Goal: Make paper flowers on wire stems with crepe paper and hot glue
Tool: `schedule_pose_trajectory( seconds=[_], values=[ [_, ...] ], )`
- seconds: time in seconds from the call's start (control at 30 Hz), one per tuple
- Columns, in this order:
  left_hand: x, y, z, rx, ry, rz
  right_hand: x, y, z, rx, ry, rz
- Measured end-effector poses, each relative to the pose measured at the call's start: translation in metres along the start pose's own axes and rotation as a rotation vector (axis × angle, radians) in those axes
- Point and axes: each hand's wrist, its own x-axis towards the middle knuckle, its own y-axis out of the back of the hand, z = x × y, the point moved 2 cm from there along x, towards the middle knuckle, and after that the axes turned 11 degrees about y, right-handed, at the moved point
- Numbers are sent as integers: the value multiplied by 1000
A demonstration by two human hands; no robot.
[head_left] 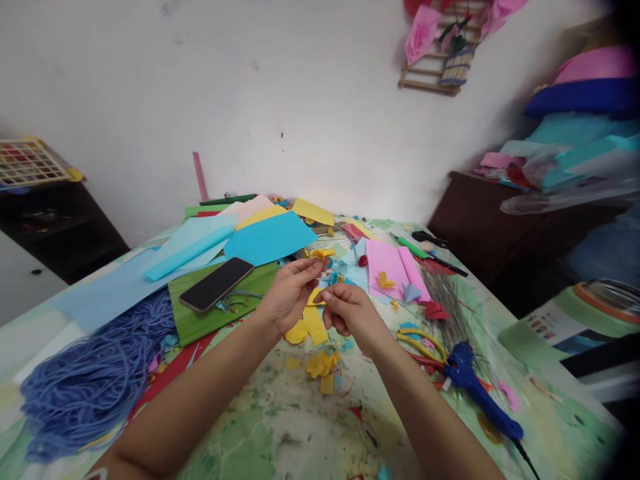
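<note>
Over the middle of the table, my left hand [293,293] is closed in a pinch on a yellow paper flower [321,253], which shows above the fingertips. My right hand [353,313] is beside it, a little lower, with thumb and forefinger pinched on a small yellow paper piece [319,298]. The two hands are close together but apart. Beneath them lie yellow paper strips [315,325] and, nearer to me, a cluster of yellow paper petals [323,363]. Small blue paper bits [336,279] show between the hands.
On the left are a blue yarn bundle [95,373], a phone [217,285] on green paper [187,323], and blue sheets [270,237]. On the right lie pink paper [393,267], yellow-handled scissors [425,340], thin wires [450,307], a blue glue gun [480,393] and a green container [550,327].
</note>
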Motion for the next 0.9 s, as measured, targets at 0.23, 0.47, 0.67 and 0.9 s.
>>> schedule_pose_trajectory(
  seconds=[0.23,0.47,0.67,0.9],
  values=[
    [1,2,4,-45,-53,36,1,-1,5,-160,51,-49],
    [8,9,8,92,-124,25,5,15,-4,-590,293,85],
    [24,16,-14,1012,-184,-128,-2,47,-22,-482,484,508],
    [24,18,-56,1663,-65,-543,-9,57,-34,-414,570,550]
  ],
)
